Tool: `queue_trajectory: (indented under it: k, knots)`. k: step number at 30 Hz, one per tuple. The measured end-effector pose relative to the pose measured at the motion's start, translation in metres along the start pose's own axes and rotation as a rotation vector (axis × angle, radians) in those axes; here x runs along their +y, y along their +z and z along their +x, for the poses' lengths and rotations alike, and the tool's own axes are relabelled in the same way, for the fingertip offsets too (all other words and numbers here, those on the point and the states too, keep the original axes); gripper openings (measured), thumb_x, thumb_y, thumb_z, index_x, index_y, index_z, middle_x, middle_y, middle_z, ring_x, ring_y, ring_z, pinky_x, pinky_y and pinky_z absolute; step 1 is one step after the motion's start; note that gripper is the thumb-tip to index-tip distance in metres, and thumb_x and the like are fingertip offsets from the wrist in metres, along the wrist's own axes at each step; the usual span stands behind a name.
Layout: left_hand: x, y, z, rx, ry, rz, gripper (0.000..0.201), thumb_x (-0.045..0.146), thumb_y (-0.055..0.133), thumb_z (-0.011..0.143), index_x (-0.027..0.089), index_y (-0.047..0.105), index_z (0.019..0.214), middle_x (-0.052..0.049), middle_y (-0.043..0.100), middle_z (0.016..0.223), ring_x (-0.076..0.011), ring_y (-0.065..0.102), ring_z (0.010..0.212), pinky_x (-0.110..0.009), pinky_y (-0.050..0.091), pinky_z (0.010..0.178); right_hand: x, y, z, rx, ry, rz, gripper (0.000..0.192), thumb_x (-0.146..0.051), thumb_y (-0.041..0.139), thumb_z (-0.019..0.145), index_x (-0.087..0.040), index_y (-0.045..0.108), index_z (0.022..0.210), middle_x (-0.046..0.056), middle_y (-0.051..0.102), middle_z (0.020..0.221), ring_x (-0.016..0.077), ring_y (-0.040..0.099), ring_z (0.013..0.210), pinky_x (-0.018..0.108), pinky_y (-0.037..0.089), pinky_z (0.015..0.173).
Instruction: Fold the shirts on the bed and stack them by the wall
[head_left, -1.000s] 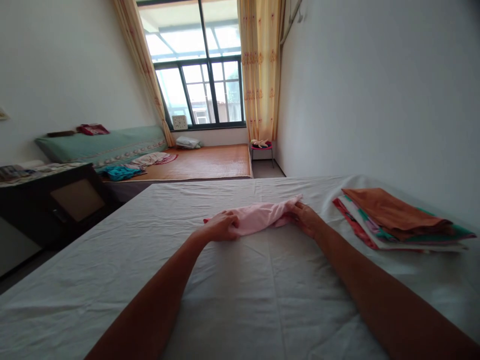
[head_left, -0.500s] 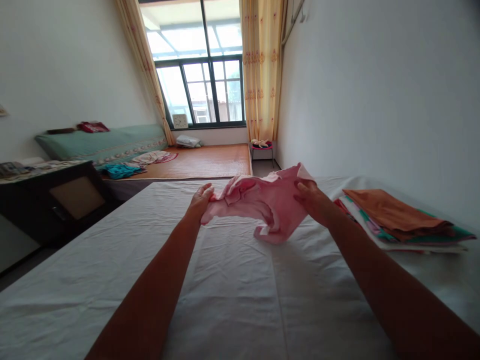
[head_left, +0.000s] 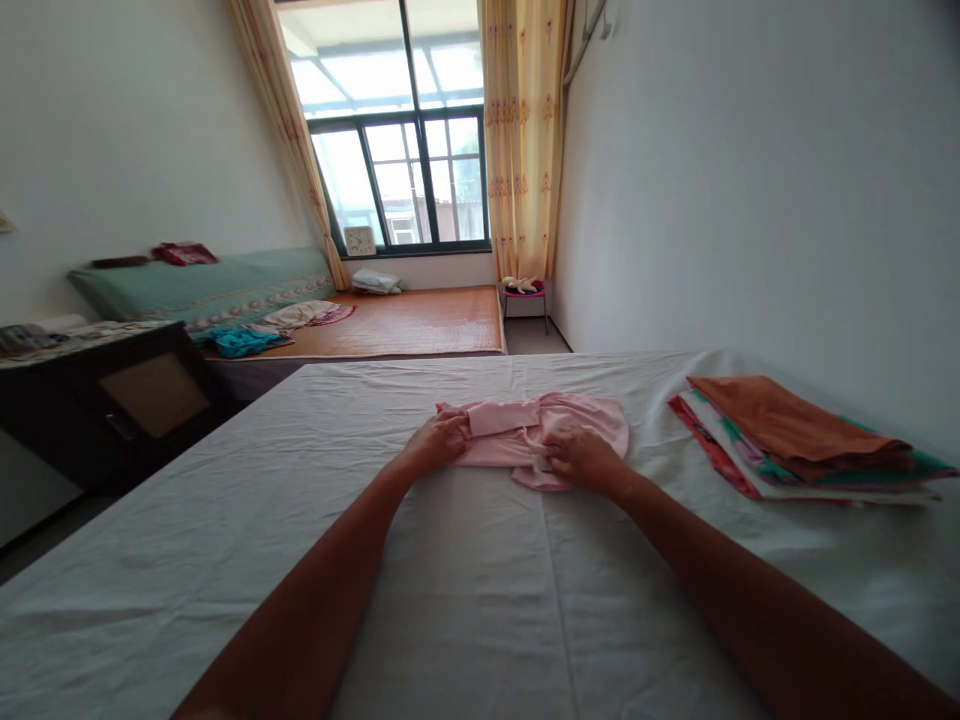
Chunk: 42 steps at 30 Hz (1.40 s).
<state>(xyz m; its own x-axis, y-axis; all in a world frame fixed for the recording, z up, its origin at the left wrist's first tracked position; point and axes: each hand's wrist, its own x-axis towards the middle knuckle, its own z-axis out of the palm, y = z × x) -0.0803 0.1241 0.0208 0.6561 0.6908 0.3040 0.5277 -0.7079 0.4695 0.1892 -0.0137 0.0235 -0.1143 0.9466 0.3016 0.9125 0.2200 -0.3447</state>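
Observation:
A small pink garment (head_left: 525, 425) lies crumpled on the white bed sheet (head_left: 465, 590) in the middle of the view. My left hand (head_left: 437, 442) grips its left edge, fingers closed on the cloth. At the garment's near right edge, my right hand (head_left: 581, 458) pinches the fabric. Both forearms stretch out over the sheet toward it.
A stack of folded cloths (head_left: 787, 440), orange on top, rests on the bed at the right near the wall. Beyond the bed stand a dark cabinet (head_left: 112, 400) on the left, a low platform with a mat (head_left: 412, 322), a small stool (head_left: 523, 292) and a curtained window (head_left: 405, 180).
The pink garment was lifted off the sheet and spread between both hands half a second ago; now it lies back down on the bed, with both hands lowered onto it.

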Motion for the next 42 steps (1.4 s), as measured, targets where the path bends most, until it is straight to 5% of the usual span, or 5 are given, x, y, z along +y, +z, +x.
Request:
queue_trajectory:
  k: [12,19,28,35,42]
  knots:
    - [0.016,-0.032,-0.003,0.089,-0.156,-0.230,0.015,0.032,0.056,0.075,0.019,0.062,0.077,0.001,0.058,0.064,-0.0134,0.051,0.058,-0.023,0.037,0.055,0.000,-0.044,-0.002,-0.102,-0.115,0.718,0.012,-0.027,0.059,0.074,-0.019,0.062,0.082,0.002,0.062,0.083,0.0174,0.058,0.078,0.027,0.046,0.070]
    - [0.015,-0.078,-0.026,-0.418,-0.210,-0.734,0.038,0.050,0.065,0.073,0.013,0.070,0.078,-0.009,0.067,0.072,-0.0168,0.060,0.064,-0.027,0.047,0.061,0.019,-0.046,-0.001,-0.242,0.152,0.899,0.041,-0.055,0.052,0.082,-0.016,0.063,0.083,0.003,0.065,0.072,0.0134,0.061,0.060,0.024,0.049,0.055]
    - [0.012,-0.022,-0.006,-0.148,0.043,-0.112,0.059,0.024,0.072,0.063,0.026,0.062,0.122,-0.007,0.061,0.120,-0.0257,0.053,0.111,-0.034,0.039,0.098,0.111,-0.018,-0.008,0.154,0.445,-0.145,0.062,-0.044,0.058,0.079,-0.009,0.049,0.129,0.023,0.050,0.133,0.0317,0.049,0.121,0.041,0.041,0.096]
    - [0.016,0.008,-0.003,-0.008,0.007,0.154,0.015,0.026,0.058,0.079,0.022,0.072,0.082,-0.006,0.067,0.097,-0.0223,0.055,0.097,-0.034,0.039,0.094,0.119,-0.017,-0.013,0.000,0.431,-0.111,0.046,-0.032,0.057,0.078,-0.015,0.055,0.120,0.012,0.069,0.103,0.0240,0.065,0.092,0.030,0.046,0.077]
    - [0.005,-0.030,0.005,0.204,-0.235,-0.292,0.015,0.031,0.052,0.082,0.019,0.057,0.076,0.001,0.057,0.067,-0.0118,0.056,0.058,-0.023,0.042,0.054,0.110,-0.040,-0.004,0.001,0.382,-0.035,0.015,-0.022,0.049,0.077,-0.018,0.063,0.076,0.006,0.070,0.077,0.0189,0.064,0.072,0.025,0.043,0.061]
